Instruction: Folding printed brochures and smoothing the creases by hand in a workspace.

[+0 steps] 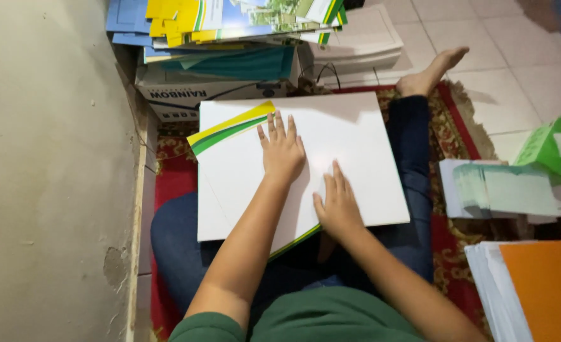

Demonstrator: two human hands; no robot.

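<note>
Hands (282, 151) flat on white folder (356, 145)

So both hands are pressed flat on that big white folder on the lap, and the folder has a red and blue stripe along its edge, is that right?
Not quite. The left hand and the right hand do lie flat on the white folder across the lap, but the stripe along its edge is yellow and green, not red and blue. The head view shows this.

A white cardboard box (192, 95) sits under stacked folders by the wall; a green tissue box (550, 149) stands right.
</note>
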